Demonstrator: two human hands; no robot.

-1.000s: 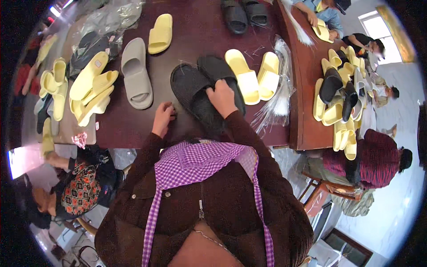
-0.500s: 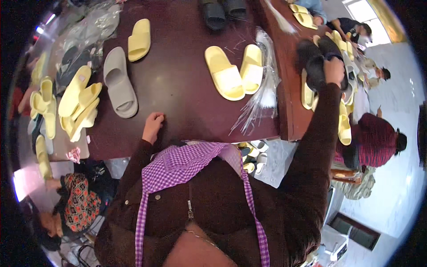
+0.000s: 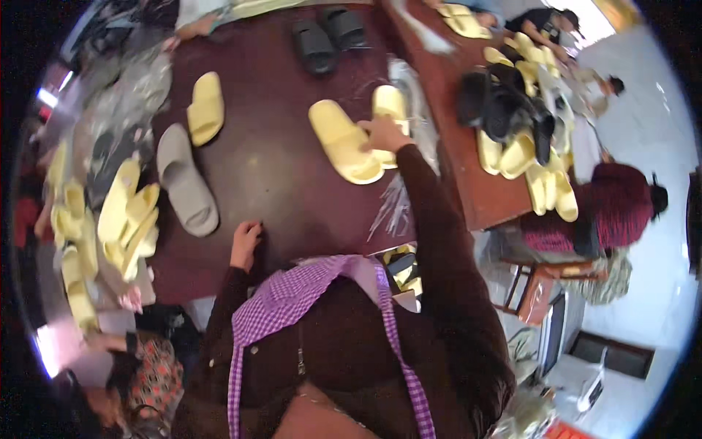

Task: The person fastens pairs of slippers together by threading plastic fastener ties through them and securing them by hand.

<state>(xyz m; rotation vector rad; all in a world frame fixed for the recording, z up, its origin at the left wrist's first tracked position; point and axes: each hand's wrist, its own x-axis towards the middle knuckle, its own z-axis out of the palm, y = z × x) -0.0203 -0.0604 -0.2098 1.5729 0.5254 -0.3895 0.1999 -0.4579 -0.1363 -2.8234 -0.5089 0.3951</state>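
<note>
My right hand [image 3: 385,133] is over a pair of yellow slippers, with fingers apart and touching the strap area. Its fingertips reach toward the left yellow slipper [image 3: 340,139], and the hand partly hides the right yellow slipper [image 3: 388,99]. At the near edge of the dark red table [image 3: 278,197] rests my left hand [image 3: 246,245], its fingers curled with nothing visible in them. Farther left lie a grey slipper [image 3: 188,186] and a single yellow slipper [image 3: 205,110]. Two black slippers [image 3: 314,45] sit near the far edge.
To the right, a brown side table [image 3: 479,201] bears piled black slippers [image 3: 504,106] and yellow slippers [image 3: 552,186]. White plastic strands [image 3: 395,208] lie beside the yellow pair. Yellow slippers [image 3: 128,216] and clear plastic bags [image 3: 146,77] fill the left side. Other people sit nearby, one in a dark red top [image 3: 621,205].
My right hand has let go of the black slippers on the side table and moved left to the yellow pair. My left hand stays near the table edge. The view has shifted.
</note>
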